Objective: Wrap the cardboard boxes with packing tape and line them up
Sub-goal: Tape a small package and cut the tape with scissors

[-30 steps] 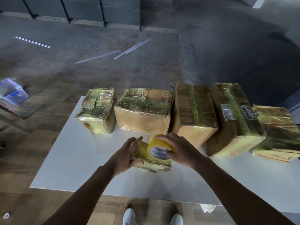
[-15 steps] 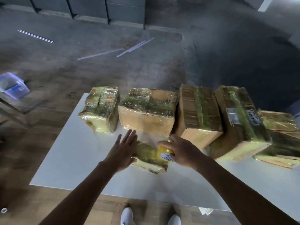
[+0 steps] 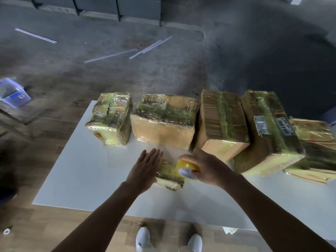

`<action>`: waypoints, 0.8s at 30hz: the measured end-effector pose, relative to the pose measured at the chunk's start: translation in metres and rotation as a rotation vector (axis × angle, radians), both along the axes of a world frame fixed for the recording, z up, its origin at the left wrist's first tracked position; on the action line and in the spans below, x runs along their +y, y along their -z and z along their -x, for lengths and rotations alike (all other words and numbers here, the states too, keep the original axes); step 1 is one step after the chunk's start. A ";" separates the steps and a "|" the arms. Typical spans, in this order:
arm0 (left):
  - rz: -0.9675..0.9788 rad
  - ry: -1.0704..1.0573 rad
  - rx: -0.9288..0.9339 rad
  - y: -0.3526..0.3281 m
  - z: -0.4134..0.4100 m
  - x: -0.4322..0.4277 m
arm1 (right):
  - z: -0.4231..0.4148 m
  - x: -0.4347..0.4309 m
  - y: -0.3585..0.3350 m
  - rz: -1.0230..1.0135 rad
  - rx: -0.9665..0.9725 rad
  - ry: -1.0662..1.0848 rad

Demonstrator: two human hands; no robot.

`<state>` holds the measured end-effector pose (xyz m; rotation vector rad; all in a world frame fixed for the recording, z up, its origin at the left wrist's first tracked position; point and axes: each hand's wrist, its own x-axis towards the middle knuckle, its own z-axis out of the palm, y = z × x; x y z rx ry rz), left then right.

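From my remote station I saw the left hand (image 3: 145,168) flat on the left end of the small taped box (image 3: 169,176), fingers straight and close together. The right hand (image 3: 207,168), at that box's right end, curled its fingers round the yellow tape roll (image 3: 187,167), which touched the box's top. Behind the box stood a row of five wrapped boxes (image 3: 223,120); beneath it, the white table (image 3: 87,175).

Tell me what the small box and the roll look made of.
Small box: apparently brown cardboard under glossy, wrinkled yellowish film; bare board shows at its near corner. Roll: shiny translucent yellow plastic tape, with a pale printed core, likely paper.
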<state>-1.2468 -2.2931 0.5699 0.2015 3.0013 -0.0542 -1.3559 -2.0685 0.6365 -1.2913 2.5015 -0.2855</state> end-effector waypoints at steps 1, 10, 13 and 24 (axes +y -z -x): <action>-0.003 0.007 0.008 0.000 -0.002 0.000 | 0.002 0.002 0.000 -0.038 0.022 -0.017; 0.181 -0.036 -0.054 -0.004 0.016 0.021 | -0.001 -0.005 0.012 -0.287 0.131 -0.055; 0.097 0.006 -0.077 -0.005 0.022 0.049 | -0.001 0.002 0.016 -0.316 0.129 -0.076; -0.014 -0.050 -0.133 -0.001 0.028 0.053 | -0.002 0.039 0.041 0.072 -0.120 0.157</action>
